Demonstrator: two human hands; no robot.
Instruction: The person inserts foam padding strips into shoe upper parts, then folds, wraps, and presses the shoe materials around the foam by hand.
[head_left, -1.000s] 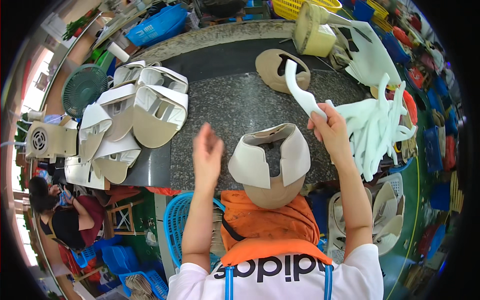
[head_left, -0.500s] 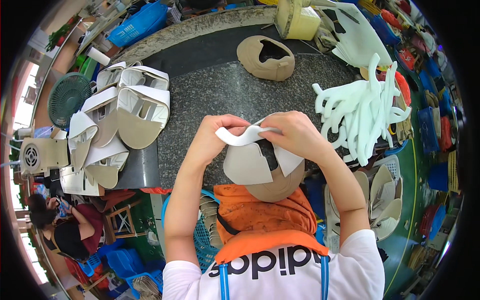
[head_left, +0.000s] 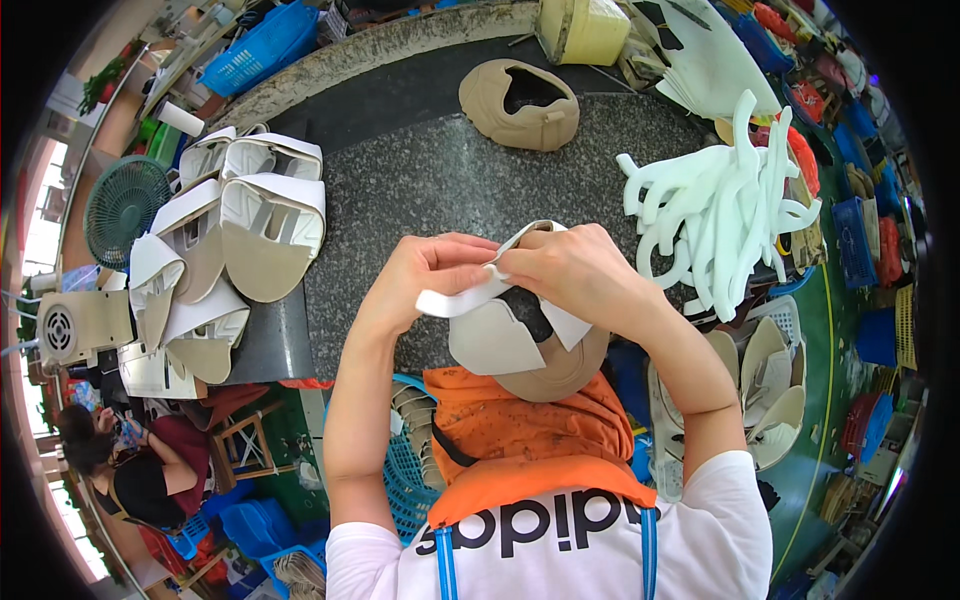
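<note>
Close to my body I have a beige shoe upper [head_left: 560,380] with pale grey side pieces. It lies at the front edge of the dark stone worktop, its toe toward my orange apron. A white foam strip [head_left: 455,303] runs along its collar, with one loose end sticking out to the left. My left hand [head_left: 425,275] pinches at the collar beside that strip. Fingers of my right hand [head_left: 580,270] close on the strip and collar edge from the right, hiding part of both. Both sets of fingertips nearly meet.
Another beige upper [head_left: 515,100] sits farther back on the worktop [head_left: 400,190]. White foam strips [head_left: 720,210] are heaped at the right. Stacked uppers [head_left: 270,245] and a green fan [head_left: 127,200] stand left. Below left, a person [head_left: 145,465] sits working.
My right hand has moved left along the collar, closer to my left fingertips. The strip's curved middle is now mostly covered, and its loose left end points lower. The whole view has shifted slightly.
</note>
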